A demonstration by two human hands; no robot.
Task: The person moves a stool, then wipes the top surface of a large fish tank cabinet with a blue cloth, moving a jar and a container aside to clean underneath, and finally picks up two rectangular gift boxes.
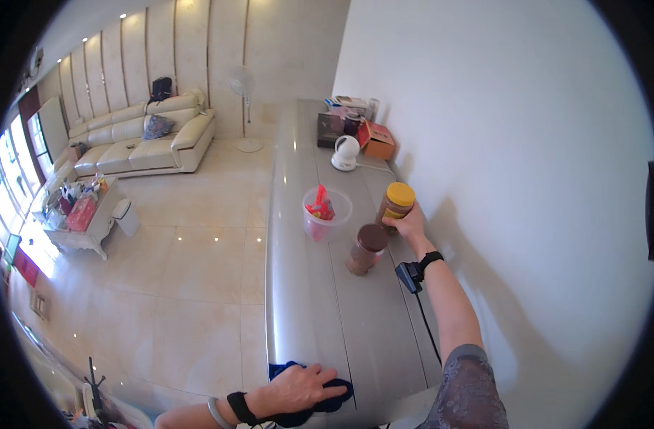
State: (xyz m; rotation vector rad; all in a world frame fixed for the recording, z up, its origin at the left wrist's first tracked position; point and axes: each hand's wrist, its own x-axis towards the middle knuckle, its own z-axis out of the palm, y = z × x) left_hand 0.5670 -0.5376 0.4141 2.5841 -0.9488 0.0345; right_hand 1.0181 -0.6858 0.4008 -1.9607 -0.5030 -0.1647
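Observation:
My right hand (407, 222) is wrapped around a clear jar with a yellow lid (400, 194) and brown contents, near the wall side of a grey panelled top. Just in front of it stands a brown-lidded jar (367, 249). To their left is a clear plastic tub (335, 228) with a red packet (321, 204) inside. My left hand (305, 383) lies spread over a dark blue cloth (340, 394) at the near end of the top, pressing on it. Both wrists wear black straps.
Farther along the top stand a white camera (346, 153) with a cable, an orange box (376, 139), a dark box (329, 130) and stacked papers. A white wall (493, 134) borders the right side. The top's left edge drops to a tiled floor (209, 273); a black cable runs from my right wrist.

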